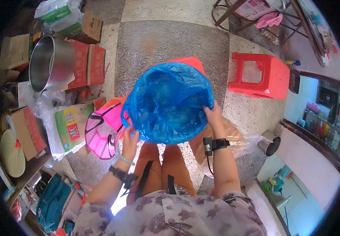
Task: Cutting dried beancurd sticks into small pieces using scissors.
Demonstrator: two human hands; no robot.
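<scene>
A blue plastic bag [170, 103] is spread wide in front of my legs, its round rim facing up. On its right edge my right hand [214, 116] is closed, with the thumb over the rim. My left hand [131, 141] is at the lower left edge of the bag, its fingers bent and blurred; whether they pinch the plastic is not plain. Behind the bag a red plastic piece [192, 62] shows in part. What lies under the bag is hidden.
Left of the bag sits a pink and black bag [103, 132]. Cartons [87, 63] and a steel pot [41, 63] line the left side. A red plastic stool [271, 76] lies tipped over at right. Below it are a brown sack [208, 147] and a metal container [268, 143].
</scene>
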